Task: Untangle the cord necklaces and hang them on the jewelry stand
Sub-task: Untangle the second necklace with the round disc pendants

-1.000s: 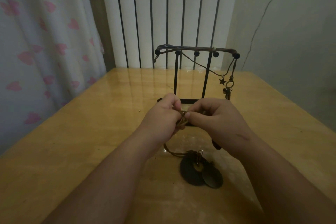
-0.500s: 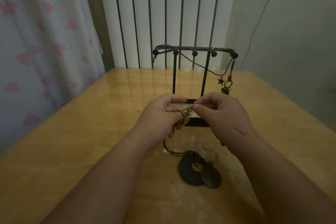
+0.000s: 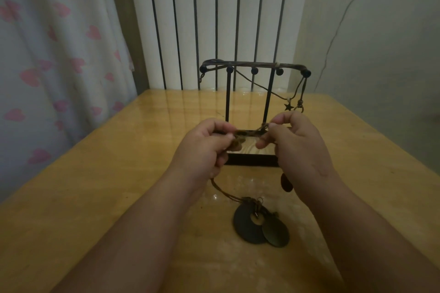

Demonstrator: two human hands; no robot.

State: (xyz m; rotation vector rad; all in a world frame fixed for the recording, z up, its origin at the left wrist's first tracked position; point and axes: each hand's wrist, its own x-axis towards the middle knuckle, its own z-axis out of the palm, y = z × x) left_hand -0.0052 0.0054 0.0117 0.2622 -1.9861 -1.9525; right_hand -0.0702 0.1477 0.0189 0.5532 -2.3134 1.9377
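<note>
One glossy wooden counter [image 3: 95, 197] fills a dim corner, with a heart-print curtain [image 3: 47, 54] alongside. Before the jewelry stand [image 3: 252, 64], the left hand [image 3: 202, 150] and right hand [image 3: 300, 150] each pinch the knotted cord necklace [image 3: 248, 133], stretched between their grips; its disc pendants [image 3: 247, 226] rest on the counter below.

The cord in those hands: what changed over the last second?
The left hand and right hand drew apart, stretching the cord between them; both keep pinching it. The disc pendants remain on the table, and the star necklace stays hung on the stand.
</note>
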